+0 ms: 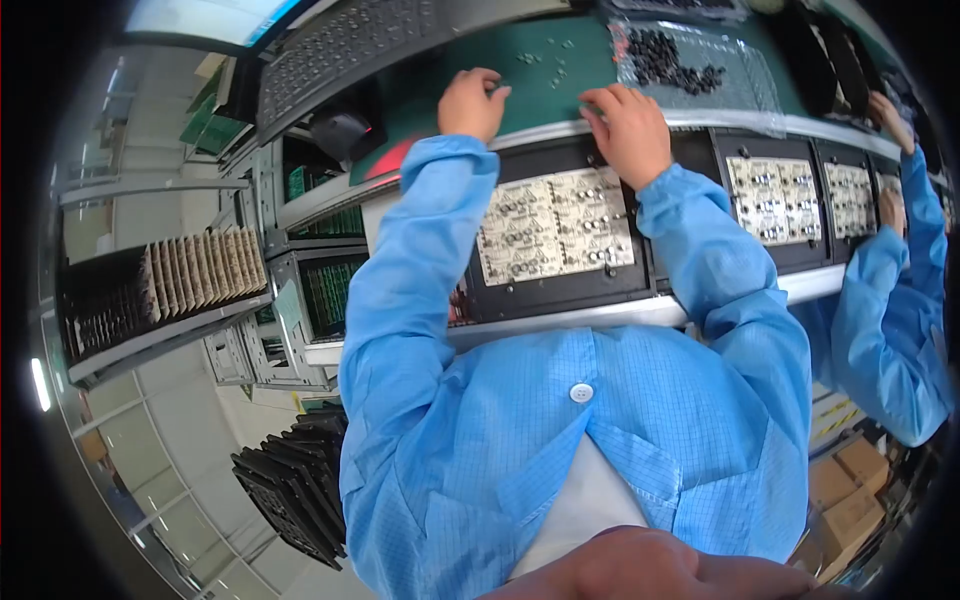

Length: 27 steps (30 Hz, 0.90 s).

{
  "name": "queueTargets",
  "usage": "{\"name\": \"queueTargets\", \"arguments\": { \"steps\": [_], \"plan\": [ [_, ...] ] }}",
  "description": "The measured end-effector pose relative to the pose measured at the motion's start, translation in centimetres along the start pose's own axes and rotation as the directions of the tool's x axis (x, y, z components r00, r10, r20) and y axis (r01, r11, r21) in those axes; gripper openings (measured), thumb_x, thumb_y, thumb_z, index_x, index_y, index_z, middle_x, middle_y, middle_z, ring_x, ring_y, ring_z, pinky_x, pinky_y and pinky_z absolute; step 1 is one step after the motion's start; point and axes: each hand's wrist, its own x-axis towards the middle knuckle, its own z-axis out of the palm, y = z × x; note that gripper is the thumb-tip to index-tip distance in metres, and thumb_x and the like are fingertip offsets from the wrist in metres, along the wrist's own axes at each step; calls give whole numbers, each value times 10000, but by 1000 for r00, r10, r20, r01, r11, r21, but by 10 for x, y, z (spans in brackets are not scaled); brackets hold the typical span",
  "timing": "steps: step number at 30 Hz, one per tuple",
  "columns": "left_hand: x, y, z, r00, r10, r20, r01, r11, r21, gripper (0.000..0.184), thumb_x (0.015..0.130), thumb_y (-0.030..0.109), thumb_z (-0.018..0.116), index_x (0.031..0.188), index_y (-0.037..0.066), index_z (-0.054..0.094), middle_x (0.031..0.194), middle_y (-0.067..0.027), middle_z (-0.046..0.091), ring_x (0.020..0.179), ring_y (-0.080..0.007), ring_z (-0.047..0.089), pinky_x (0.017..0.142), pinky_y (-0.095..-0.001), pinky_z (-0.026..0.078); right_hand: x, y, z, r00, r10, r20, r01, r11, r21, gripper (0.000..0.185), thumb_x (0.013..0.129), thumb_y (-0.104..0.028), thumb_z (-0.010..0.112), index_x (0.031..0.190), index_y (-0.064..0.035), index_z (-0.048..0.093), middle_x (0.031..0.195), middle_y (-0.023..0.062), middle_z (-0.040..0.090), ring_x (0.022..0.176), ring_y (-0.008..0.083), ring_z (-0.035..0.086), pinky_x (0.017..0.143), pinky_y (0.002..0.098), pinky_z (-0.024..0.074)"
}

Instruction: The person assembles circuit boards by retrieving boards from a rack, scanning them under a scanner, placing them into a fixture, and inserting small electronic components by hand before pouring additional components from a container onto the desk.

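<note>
My left hand [474, 105] is over the green mat [430, 90], its thumb and forefinger curled toward each other; whether something small is between them cannot be made out. Small pale parts [558, 72] lie on the mat to its right. My right hand [630, 130] reaches over the metal rail, fingers bent and thumb apart, with nothing visible in it. Black components [668, 62] lie in a clear plastic bag [745, 85] beyond it. Below and between my hands, a pale circuit board panel [555, 225] with round parts sits in a black frame [640, 285].
A keyboard [345, 62] and mouse [340, 132] are at the upper left. More framed boards [775, 200] continue to the right, where a co-worker's blue sleeves [880, 300] and hands show. A rack of boards [205, 272] stands left; black frames [295, 485] are stacked below.
</note>
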Motion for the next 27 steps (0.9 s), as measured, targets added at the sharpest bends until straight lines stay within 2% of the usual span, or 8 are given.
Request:
{"name": "queueTargets", "arguments": {
  "steps": [2, 9, 13, 17, 19, 21, 22, 27],
  "plan": [
    [10, -9, 13, 997, -72, -11, 72, 997, 11, 230, 821, 273, 830, 986, 116, 800, 952, -104, 745, 871, -284, 731, 795, -396, 584, 27, 16, 24, 989, 103, 103, -123, 972, 202, 163, 978, -204, 705, 1120, -125, 710, 980, 78, 723, 900, 320, 704, 775, 440, 552],
    [-6, 4, 1, 996, -8, -89, 4, 999, -49, 114, 819, 253, 818, 880, 165, 782, 947, -79, 731, 917, -317, 712, 786, -444, 573, 58, 30, 73, 968, 103, 228, -93, 994, -57, 210, 963, -278, 707, 1031, -80, 684, 1039, 130, 698, 985, 372, 683, 821, 489, 554],
    [-33, 24, -22, 967, -218, 129, 252, 872, -420, 99, 908, 185, 797, 942, 104, 752, 921, -58, 736, 848, -213, 724, 767, -351, 574, 49, 23, 51, 979, -24, 201, 35, 998, -52, 177, 981, -222, 696, 1013, -56, 647, 1004, 136, 701, 931, 375, 687, 774, 480, 548],
    [-85, 34, -34, 991, -63, 121, 126, 762, -636, 173, 925, 92, 786, 1073, 55, 704, 954, -82, 754, 867, -166, 730, 822, -337, 592, 7, -4, -4, 973, 44, 227, -120, 934, 336, 136, 991, -86, 709, 1045, -29, 597, 919, 140, 720, 827, 331, 703, 717, 385, 543],
    [-111, 43, -47, 973, -44, 226, 164, 820, -548, 150, 898, 131, 800, 1044, 122, 768, 920, -22, 746, 830, -154, 712, 793, -317, 549, -20, -12, -25, 956, 142, 258, -239, 885, 400, 125, 1000, -91, 710, 1064, -27, 623, 911, 108, 718, 800, 230, 698, 709, 343, 538],
    [-128, 61, -59, 981, 91, 171, -30, 942, -333, 124, 869, 161, 808, 990, 186, 795, 918, 31, 742, 941, -177, 670, 965, -384, 401, -43, -12, -33, 949, 220, 225, -305, 821, 483, 111, 1010, -96, 703, 1087, -27, 661, 916, 57, 714, 765, 115, 644, 678, 286, 512],
    [-133, 66, -61, 971, 207, 123, -181, 964, -197, 130, 864, 165, 808, 988, 202, 798, 921, 40, 742, 992, -182, 653, 1017, -416, 342, -54, -10, -34, 939, 273, 207, -342, 792, 506, 114, 1013, -108, 701, 1100, -38, 676, 933, 40, 720, 764, 107, 633, 667, 266, 500],
    [-141, 74, -47, 929, 346, 132, -330, 935, -132, 108, 854, 143, 813, 950, 186, 788, 911, 37, 725, 1046, -191, 626, 1038, -456, 290, -84, -6, -39, 891, 425, 163, -447, 751, 485, 144, 1019, -124, 697, 1151, -71, 715, 961, -6, 727, 812, 81, 636, 668, 249, 499]
  ]
}}
